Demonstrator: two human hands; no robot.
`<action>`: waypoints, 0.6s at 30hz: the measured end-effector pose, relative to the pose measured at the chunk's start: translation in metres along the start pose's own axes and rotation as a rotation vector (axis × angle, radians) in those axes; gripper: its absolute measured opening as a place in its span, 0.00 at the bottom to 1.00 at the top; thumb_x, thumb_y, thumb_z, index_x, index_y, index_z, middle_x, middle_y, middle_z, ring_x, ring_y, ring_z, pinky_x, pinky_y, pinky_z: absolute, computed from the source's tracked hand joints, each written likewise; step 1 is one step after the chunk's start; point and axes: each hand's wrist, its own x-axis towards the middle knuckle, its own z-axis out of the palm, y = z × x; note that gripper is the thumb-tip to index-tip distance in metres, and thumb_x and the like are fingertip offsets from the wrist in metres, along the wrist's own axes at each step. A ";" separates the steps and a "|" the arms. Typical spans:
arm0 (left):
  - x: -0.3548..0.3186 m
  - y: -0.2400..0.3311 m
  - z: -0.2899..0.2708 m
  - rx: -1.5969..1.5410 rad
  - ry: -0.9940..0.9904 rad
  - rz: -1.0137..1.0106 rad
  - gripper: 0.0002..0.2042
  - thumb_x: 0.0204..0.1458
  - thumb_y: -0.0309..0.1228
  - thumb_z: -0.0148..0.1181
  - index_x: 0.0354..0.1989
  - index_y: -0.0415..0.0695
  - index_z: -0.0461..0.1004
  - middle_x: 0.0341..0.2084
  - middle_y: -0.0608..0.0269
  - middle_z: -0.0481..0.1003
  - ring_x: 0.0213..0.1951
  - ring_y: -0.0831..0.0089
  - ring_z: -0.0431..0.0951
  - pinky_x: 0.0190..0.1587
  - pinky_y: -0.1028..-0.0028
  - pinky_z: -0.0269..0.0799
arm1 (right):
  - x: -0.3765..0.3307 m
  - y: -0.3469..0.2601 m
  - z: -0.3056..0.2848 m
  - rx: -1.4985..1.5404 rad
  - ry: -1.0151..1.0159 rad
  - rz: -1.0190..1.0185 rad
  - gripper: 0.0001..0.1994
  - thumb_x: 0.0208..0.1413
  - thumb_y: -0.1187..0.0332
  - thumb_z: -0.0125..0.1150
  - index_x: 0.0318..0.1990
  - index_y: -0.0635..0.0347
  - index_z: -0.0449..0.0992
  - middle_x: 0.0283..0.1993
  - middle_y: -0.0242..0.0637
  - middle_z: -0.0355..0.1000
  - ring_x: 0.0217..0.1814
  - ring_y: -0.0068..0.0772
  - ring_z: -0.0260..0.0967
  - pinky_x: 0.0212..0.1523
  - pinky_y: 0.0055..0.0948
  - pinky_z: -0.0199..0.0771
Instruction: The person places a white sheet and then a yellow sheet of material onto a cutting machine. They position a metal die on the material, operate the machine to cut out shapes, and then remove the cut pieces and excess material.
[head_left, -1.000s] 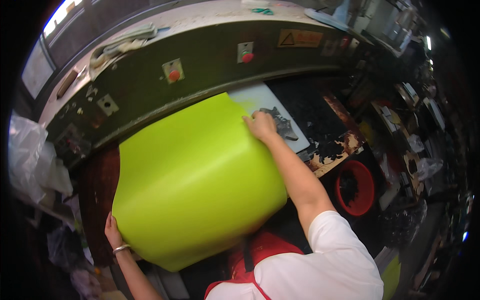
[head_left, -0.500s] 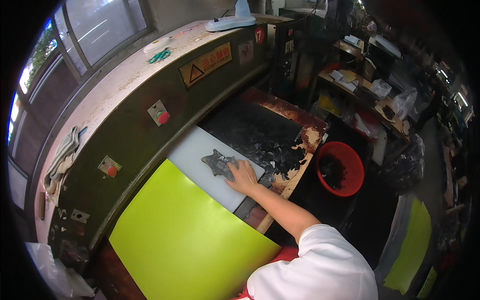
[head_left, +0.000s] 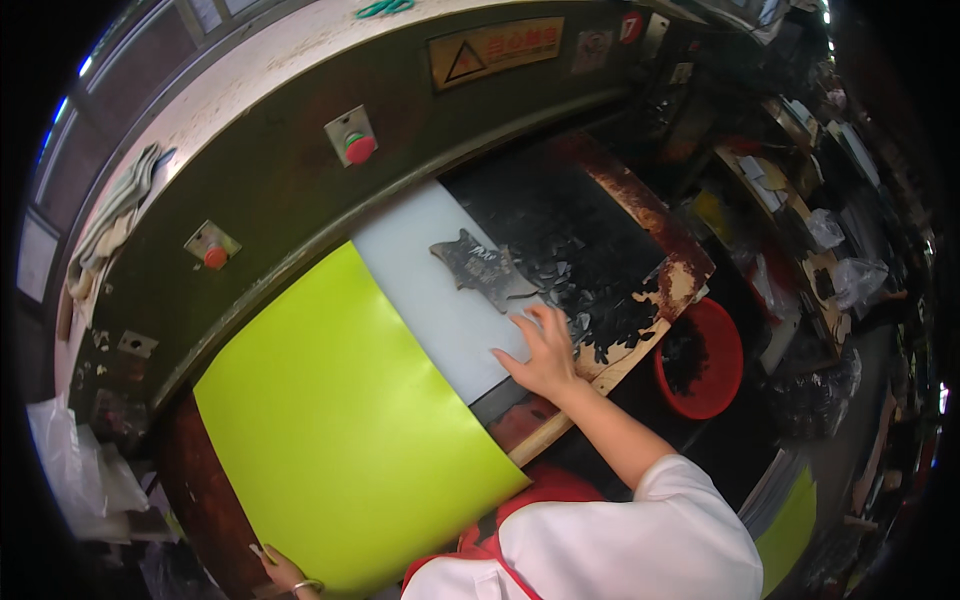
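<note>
Broadly, our smooth lime-green sheet lies beside a flat white board bearing a jagged dark-grey piece. Near that, our bare right hand has its fingers spread; our left hand is at the sheet's lower-left edge, its grip unclear.

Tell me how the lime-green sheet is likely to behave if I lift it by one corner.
The lime-green sheet will probably flop, since it looks broad and thin. It's likely light for its size, as its edge beside the white board shows little thickness. It may feel slightly slippery, given the smooth surface's soft sheen.
</note>
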 end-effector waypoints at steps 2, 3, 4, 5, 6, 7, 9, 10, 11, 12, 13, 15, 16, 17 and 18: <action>-0.003 -0.002 -0.002 0.074 -0.012 0.017 0.29 0.60 0.51 0.48 0.55 0.34 0.71 0.52 0.44 0.73 0.54 0.54 0.73 0.55 0.65 0.67 | -0.050 -0.023 -0.011 0.031 -0.102 0.105 0.17 0.44 0.59 0.71 0.36 0.59 0.75 0.36 0.43 0.69 0.39 0.45 0.65 0.41 0.43 0.65; -0.004 -0.001 -0.001 0.031 -0.036 -0.021 0.29 0.59 0.51 0.49 0.55 0.34 0.70 0.51 0.43 0.73 0.54 0.53 0.73 0.55 0.64 0.67 | -0.073 -0.033 -0.016 0.035 -0.218 0.146 0.14 0.44 0.60 0.70 0.31 0.59 0.74 0.29 0.40 0.69 0.34 0.43 0.65 0.38 0.42 0.64; -0.004 0.000 -0.002 -0.034 -0.048 -0.012 0.29 0.59 0.51 0.50 0.55 0.34 0.70 0.51 0.43 0.73 0.54 0.52 0.72 0.56 0.63 0.66 | -0.091 -0.047 -0.013 0.099 -0.280 0.168 0.14 0.45 0.60 0.70 0.28 0.59 0.74 0.26 0.40 0.67 0.32 0.43 0.65 0.36 0.42 0.64; -0.005 0.002 -0.002 -0.039 -0.011 -0.008 0.29 0.59 0.50 0.50 0.55 0.35 0.70 0.51 0.42 0.73 0.54 0.51 0.73 0.55 0.63 0.66 | -0.106 -0.060 -0.008 0.167 -0.340 0.192 0.13 0.45 0.61 0.70 0.26 0.59 0.73 0.23 0.39 0.65 0.30 0.43 0.65 0.35 0.42 0.64; -0.006 0.004 -0.004 -0.038 0.010 -0.032 0.28 0.59 0.50 0.51 0.55 0.36 0.70 0.51 0.42 0.73 0.53 0.51 0.73 0.54 0.63 0.67 | -0.116 -0.067 -0.006 0.216 -0.378 0.215 0.13 0.45 0.63 0.70 0.26 0.61 0.73 0.24 0.40 0.66 0.30 0.42 0.65 0.34 0.40 0.64; -0.010 0.006 -0.008 -0.083 0.055 0.041 0.27 0.58 0.49 0.52 0.54 0.35 0.71 0.50 0.43 0.74 0.51 0.52 0.74 0.53 0.64 0.67 | -0.123 -0.074 -0.005 0.264 -0.417 0.234 0.13 0.46 0.64 0.70 0.27 0.63 0.73 0.25 0.40 0.67 0.30 0.42 0.66 0.33 0.39 0.65; -0.022 0.012 -0.015 -0.103 0.083 0.099 0.24 0.58 0.45 0.56 0.52 0.35 0.71 0.47 0.44 0.75 0.48 0.55 0.76 0.51 0.65 0.69 | -0.119 -0.083 -0.009 0.363 -0.450 0.270 0.12 0.46 0.67 0.70 0.27 0.64 0.72 0.26 0.40 0.68 0.29 0.40 0.68 0.32 0.36 0.66; -0.031 0.015 -0.022 -0.158 0.041 0.123 0.22 0.57 0.44 0.57 0.50 0.35 0.72 0.44 0.46 0.76 0.46 0.56 0.76 0.51 0.65 0.69 | -0.105 -0.084 -0.014 0.414 -0.433 0.296 0.11 0.46 0.68 0.70 0.27 0.65 0.72 0.26 0.40 0.69 0.29 0.39 0.68 0.32 0.35 0.67; -0.038 0.020 -0.028 -0.203 -0.012 0.151 0.21 0.56 0.42 0.59 0.48 0.35 0.72 0.41 0.48 0.77 0.44 0.57 0.77 0.50 0.65 0.69 | -0.089 -0.087 -0.019 0.458 -0.411 0.345 0.11 0.46 0.69 0.70 0.27 0.65 0.72 0.26 0.41 0.69 0.29 0.37 0.69 0.31 0.34 0.68; -0.046 0.027 -0.031 -0.254 -0.071 0.180 0.19 0.55 0.40 0.60 0.45 0.36 0.73 0.39 0.50 0.78 0.42 0.58 0.77 0.50 0.65 0.69 | -0.067 -0.086 -0.026 0.433 -0.338 0.278 0.10 0.46 0.71 0.69 0.27 0.65 0.73 0.27 0.40 0.71 0.29 0.35 0.69 0.32 0.32 0.68; -0.049 0.038 -0.033 -0.234 -0.075 0.211 0.17 0.54 0.37 0.61 0.44 0.36 0.72 0.37 0.51 0.77 0.40 0.61 0.77 0.48 0.67 0.70 | -0.036 -0.085 -0.030 0.416 -0.262 0.239 0.09 0.46 0.73 0.69 0.28 0.65 0.73 0.28 0.40 0.72 0.29 0.33 0.70 0.32 0.30 0.69; -0.039 0.072 -0.023 -0.250 -0.094 0.303 0.14 0.52 0.32 0.64 0.41 0.36 0.71 0.32 0.54 0.76 0.37 0.67 0.76 0.44 0.70 0.71 | 0.041 -0.087 -0.021 0.407 -0.366 0.275 0.11 0.46 0.68 0.68 0.34 0.65 0.77 0.33 0.49 0.72 0.34 0.50 0.70 0.38 0.42 0.71; -0.018 0.095 -0.012 -0.155 -0.039 0.342 0.14 0.51 0.32 0.65 0.40 0.37 0.71 0.32 0.55 0.77 0.36 0.66 0.77 0.42 0.69 0.71 | 0.081 -0.089 -0.006 0.301 -0.406 0.248 0.13 0.47 0.64 0.66 0.35 0.65 0.77 0.35 0.50 0.74 0.36 0.51 0.72 0.39 0.43 0.71; 0.008 0.121 -0.001 -0.284 -0.039 0.412 0.14 0.51 0.34 0.65 0.40 0.37 0.71 0.33 0.53 0.77 0.35 0.64 0.77 0.42 0.69 0.71 | 0.120 -0.093 0.013 0.163 -0.475 0.305 0.16 0.49 0.59 0.65 0.36 0.66 0.77 0.36 0.50 0.75 0.41 0.51 0.73 0.44 0.42 0.72; 0.041 0.148 0.008 -0.229 -0.028 0.427 0.16 0.52 0.36 0.64 0.40 0.36 0.71 0.33 0.51 0.78 0.35 0.61 0.77 0.42 0.69 0.71 | 0.149 -0.098 0.031 0.080 -0.560 0.393 0.19 0.51 0.56 0.64 0.40 0.66 0.76 0.43 0.52 0.74 0.50 0.51 0.71 0.48 0.42 0.71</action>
